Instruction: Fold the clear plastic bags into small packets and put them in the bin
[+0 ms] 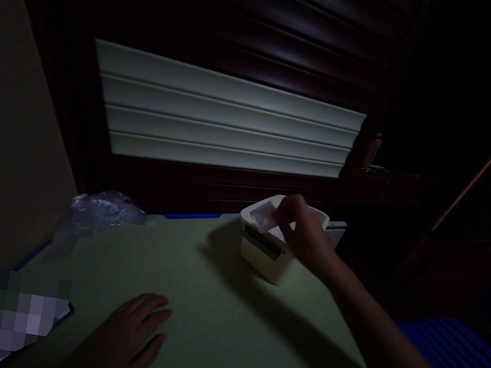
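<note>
A cream-white bin (261, 261) with a dark slot in its side stands at the back right of the green tabletop (192, 287). Over its rim, my right hand (298, 220) pinches a small translucent packet (263, 215), held at the bin's opening. Something whitish lies inside the bin, too dim to make out. My left hand (133, 331) rests low on the tabletop at the front, fingers apart, holding nothing.
Crumpled clear plastic (104, 211) lies at the back left. A blurred-out flat object (23, 323) is at the front left. Behind the table rises a dark slatted panel (232, 120) with a pale section. A blue slatted stool (455, 360) stands at the right.
</note>
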Available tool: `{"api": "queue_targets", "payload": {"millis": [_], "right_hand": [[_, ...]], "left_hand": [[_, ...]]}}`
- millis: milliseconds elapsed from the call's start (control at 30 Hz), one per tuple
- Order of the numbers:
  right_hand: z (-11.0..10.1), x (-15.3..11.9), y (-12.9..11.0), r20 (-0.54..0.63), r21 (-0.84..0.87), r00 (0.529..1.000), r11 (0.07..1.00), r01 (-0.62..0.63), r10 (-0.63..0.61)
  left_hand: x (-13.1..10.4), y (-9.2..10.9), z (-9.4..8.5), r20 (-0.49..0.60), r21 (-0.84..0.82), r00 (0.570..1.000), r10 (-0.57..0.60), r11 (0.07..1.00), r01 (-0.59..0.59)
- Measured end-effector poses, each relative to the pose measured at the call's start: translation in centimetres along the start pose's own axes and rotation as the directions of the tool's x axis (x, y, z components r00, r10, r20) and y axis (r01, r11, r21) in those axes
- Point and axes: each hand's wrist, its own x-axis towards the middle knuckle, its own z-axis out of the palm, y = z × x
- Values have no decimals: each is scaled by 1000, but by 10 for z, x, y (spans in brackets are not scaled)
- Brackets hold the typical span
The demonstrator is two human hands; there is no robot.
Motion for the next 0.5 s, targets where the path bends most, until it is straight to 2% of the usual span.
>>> {"api": "queue_targets", "payload": {"millis": [100, 167, 233, 367, 433, 500], "right_hand": [[-19, 31, 38, 164, -173, 978, 979, -104, 133], [-23, 44, 61, 295, -268, 928, 952, -149, 228], [-21, 50, 77, 401, -351, 857, 919, -181, 322], [-12, 53, 90, 540, -469, 717, 865, -178, 441], [-8, 53, 91, 569, -503, 682, 851, -153, 459], [-5, 53, 90, 574, -526, 679, 842, -122, 457]], "left_hand": [[1, 1, 0, 0, 8, 1000, 4, 1000, -4], [1, 1, -2, 8, -2, 1000, -1, 1000, 1], [1, 3, -3, 23, -15, 1000, -18, 1000, 18], [0, 5, -5, 52, -36, 998, -47, 998, 49], [-1, 5, -5, 76, -49, 995, -68, 996, 72], [-1, 6, -4, 103, -66, 991, -84, 994, 91]]}}
